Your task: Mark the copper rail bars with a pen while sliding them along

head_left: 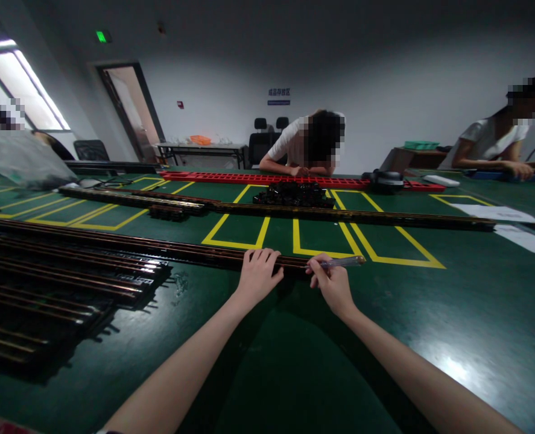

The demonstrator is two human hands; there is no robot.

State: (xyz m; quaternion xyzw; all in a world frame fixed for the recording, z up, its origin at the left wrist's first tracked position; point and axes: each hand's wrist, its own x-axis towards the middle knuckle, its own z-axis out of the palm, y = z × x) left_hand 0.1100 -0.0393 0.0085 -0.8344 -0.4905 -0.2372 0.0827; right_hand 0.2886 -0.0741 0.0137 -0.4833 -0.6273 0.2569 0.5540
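Observation:
My left hand [259, 272] lies over a long black rail [195, 253] with copper-coloured strips. Its fingers bend over the far side and the thumb is on the near side. My right hand [333, 282] grips a screwdriver [346, 261] with a clear handle and a yellowish end. The handle points right, and the thin shaft reaches left to the rail near its right end. Whether the tip touches a particular part is too small to tell. To the left lie several similar black rails [68, 271], side by side on the green table [267, 367].
Beyond my hands, another long black rail [385, 218] crosses yellow tape outlines [412, 263]. Behind it are a heap of black parts [294, 195] and a red slotted rail [231, 178]. One person [289, 141] leans over the far side; another [488, 141] works at right. Papers [497, 212] lie right.

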